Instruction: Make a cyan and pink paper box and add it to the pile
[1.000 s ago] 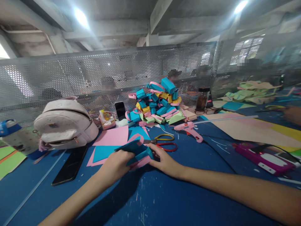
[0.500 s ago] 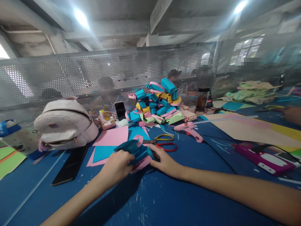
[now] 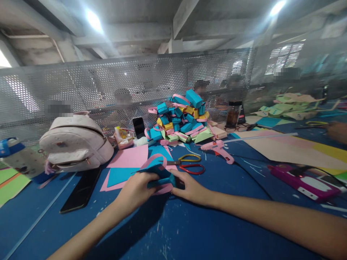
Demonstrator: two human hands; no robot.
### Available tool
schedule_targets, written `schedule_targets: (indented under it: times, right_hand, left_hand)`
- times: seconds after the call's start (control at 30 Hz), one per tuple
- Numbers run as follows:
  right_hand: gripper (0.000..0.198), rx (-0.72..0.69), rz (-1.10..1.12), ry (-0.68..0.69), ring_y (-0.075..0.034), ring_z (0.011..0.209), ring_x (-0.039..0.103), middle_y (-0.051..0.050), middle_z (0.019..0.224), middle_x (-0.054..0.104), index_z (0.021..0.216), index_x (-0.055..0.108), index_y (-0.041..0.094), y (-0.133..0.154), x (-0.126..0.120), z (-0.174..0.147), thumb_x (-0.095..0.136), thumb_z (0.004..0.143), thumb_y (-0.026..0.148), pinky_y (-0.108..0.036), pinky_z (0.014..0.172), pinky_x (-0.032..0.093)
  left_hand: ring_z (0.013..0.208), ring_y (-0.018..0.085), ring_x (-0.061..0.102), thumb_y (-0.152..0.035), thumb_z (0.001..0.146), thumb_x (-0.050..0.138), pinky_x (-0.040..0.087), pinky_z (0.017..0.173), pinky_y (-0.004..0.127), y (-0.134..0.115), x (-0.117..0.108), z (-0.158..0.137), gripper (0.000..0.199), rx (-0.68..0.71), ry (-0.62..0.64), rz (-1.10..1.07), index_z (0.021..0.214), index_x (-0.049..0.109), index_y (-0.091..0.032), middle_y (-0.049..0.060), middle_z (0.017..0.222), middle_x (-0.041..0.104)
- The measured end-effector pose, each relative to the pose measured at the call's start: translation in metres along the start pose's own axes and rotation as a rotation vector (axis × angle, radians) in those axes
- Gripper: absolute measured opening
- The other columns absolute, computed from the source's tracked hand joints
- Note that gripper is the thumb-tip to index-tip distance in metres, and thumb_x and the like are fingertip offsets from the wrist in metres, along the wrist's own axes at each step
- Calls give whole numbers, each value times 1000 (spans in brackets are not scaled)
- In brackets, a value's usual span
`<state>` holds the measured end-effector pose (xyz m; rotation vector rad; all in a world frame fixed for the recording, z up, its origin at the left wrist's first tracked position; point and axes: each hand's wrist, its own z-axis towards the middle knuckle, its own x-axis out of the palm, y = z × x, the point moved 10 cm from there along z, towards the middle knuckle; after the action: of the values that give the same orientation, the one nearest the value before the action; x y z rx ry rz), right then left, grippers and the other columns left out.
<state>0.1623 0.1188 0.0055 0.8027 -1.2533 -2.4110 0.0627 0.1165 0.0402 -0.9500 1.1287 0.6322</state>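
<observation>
Between my two hands is a small blue paper basket (image 3: 160, 174) with a pink paper strip looped over it as a handle. My left hand (image 3: 141, 186) grips its left side, fingers curled onto the blue paper. On the other side my right hand (image 3: 188, 186) holds the basket's right end between thumb and fingers. Just behind it lie scissors (image 3: 191, 168) with one yellow and one red handle loop. Blue paper (image 3: 120, 176) and pink paper (image 3: 129, 156) sheets lie beyond my left hand. Part of the basket is hidden by my fingers.
A heap of blue, yellow and pink paper baskets (image 3: 181, 119) stands at the back. A pink glue gun (image 3: 218, 150) with a cord lies right of the scissors. At left are a phone (image 3: 80, 189), a backpack (image 3: 77, 142) and a bottle (image 3: 23, 162). Another person's hand (image 3: 337, 131) shows far right.
The basket has turned a little in my hands, and its pink handle now shows as a wider loop. Both hands have shifted only slightly and still hold it.
</observation>
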Motion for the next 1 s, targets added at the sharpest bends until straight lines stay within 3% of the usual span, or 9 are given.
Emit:
schedule_targets:
  times: [0.13,0.27,0.4,0.5,0.67,0.87,1.0]
  right_hand:
    - [53,16,-15,45,-25,114,58,-10,127,60,137,48,20,-1,3,-1,62,87,26,-42,96,48]
    - [58,25,-25,4,-27,122,52,-13,131,56,141,42,20,-3,-2,-4,63,87,30,-44,100,45]
    - [57,62,134,-20,-22,105,62,-12,124,57,144,35,21,-8,-2,-5,54,93,36,-40,91,52]
    - [55,97,198,-40,-17,87,65,-10,117,59,143,37,23,-13,-3,-4,54,93,37,-37,85,54]
    - [54,128,212,-48,-16,82,65,-7,106,62,141,42,24,-18,-4,-2,59,91,36,-37,82,55]
    - [55,125,193,-51,-17,82,66,-5,103,66,139,46,24,-19,-4,-1,62,88,36,-39,83,55]
    - [55,116,204,-53,-20,97,65,-7,118,64,137,50,25,-21,-3,-1,66,86,34,-41,90,54]
  left_hand:
    - [83,23,68,-28,87,61,44,68,27,-3,-4,-1,17,-4,-18,-22,96,74,-21,5,93,75]
    - [75,20,67,-31,89,58,40,63,25,-9,-9,-3,18,9,-20,-36,91,74,-21,3,88,75]
    - [70,18,64,-22,87,56,39,60,24,-4,-11,-1,18,9,-26,-37,85,74,-19,3,80,74]
    - [77,19,65,-20,86,56,42,65,25,5,-10,2,19,0,-27,-49,92,74,-21,3,87,75]
    - [75,19,65,-21,85,55,42,65,26,9,-10,2,20,-20,-39,-43,90,75,-20,5,84,75]
    - [67,18,62,-27,88,54,40,62,26,8,-12,0,22,-46,-52,-25,82,73,-19,5,75,72]
    - [71,19,63,-22,84,57,40,63,25,4,-11,0,15,-43,-55,-35,82,72,-20,3,77,72]
